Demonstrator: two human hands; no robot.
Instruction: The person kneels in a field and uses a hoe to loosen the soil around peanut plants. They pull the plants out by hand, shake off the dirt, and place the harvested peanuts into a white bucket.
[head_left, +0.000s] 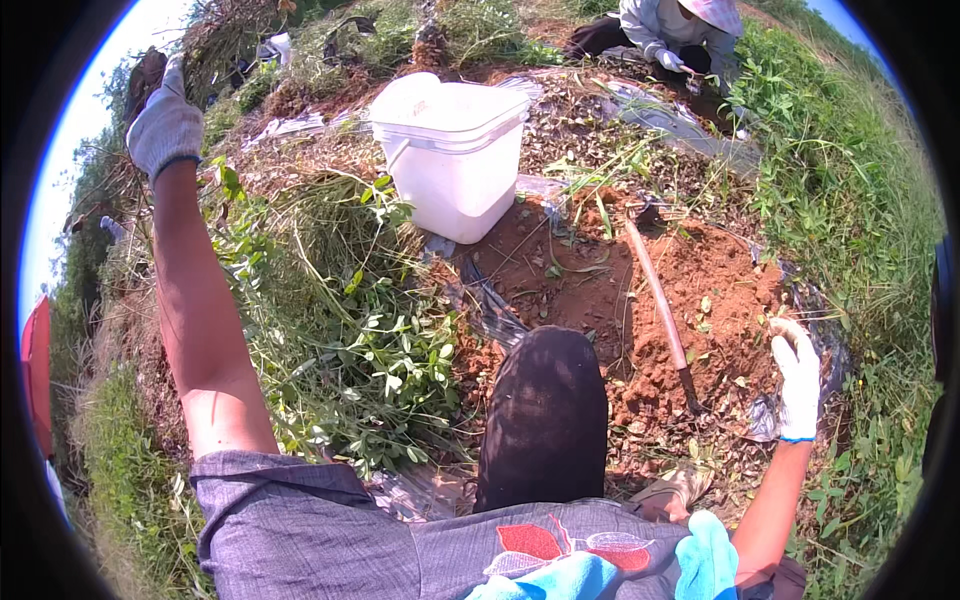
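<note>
My left hand (166, 124), in a white knit glove, is raised far out at the upper left. A dark brown shape (145, 81) shows beside its fingers; whether the hand grips it is unclear. My right hand (796, 375), also gloved in white, is low at the right, its fingers bent beside the dug reddish soil (720, 277). A thin dry stem lies by those fingertips; I cannot tell if it is held. Left of this hand, a hand tool with a wooden handle (658, 289) lies on the soil, its far end partly hidden. Ahead stands a white plastic bucket (457, 165).
Pulled green plants (360, 337) are heaped on the left. Dark plastic film (495, 311) runs by my knee (547, 405). A person (675, 45) in a hat and gloves crouches at the upper right, near tall grass (847, 172). Something red (36, 375) stands at far left.
</note>
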